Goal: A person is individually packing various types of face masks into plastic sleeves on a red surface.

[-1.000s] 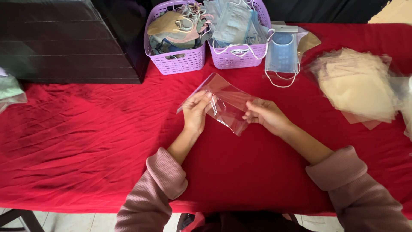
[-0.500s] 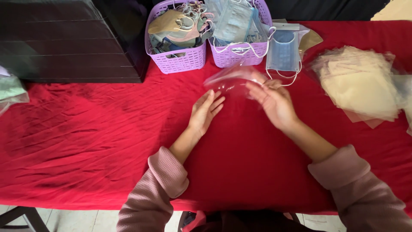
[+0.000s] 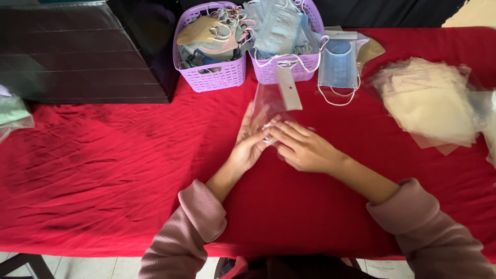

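Both hands meet on a clear plastic sleeve (image 3: 268,106) at the middle of the frame, just below the two baskets. Left hand (image 3: 250,142) lies behind the sleeve's lower part with its fingers stretched upward and slightly apart, its grip loose rather than pinched. Right hand (image 3: 302,147) reaches in from the right, palm down, fingers together and pressed on the sleeve's lower edge where they touch the left fingertips; whether it pinches the film I cannot tell. Standing up from the hands, the sleeve tilts a little, its white header strip (image 3: 288,89) with a small hole pointing toward the right-hand purple basket (image 3: 281,72).

Under everything lies the tabletop's red cloth (image 3: 103,165), creased at the left. Toward the upper middle, a second purple basket (image 3: 212,75) holds mixed beige and pale masks, while the right-hand one holds packed blue masks. Just right of it lies a bagged blue mask (image 3: 338,64) with its white loops spread on the cloth. A heap of clear sleeves with beige contents (image 3: 429,101) fills the upper right. A dark box (image 3: 77,51) occupies the upper left. Pink knit sleeves (image 3: 188,235) cover both forearms at the bottom.
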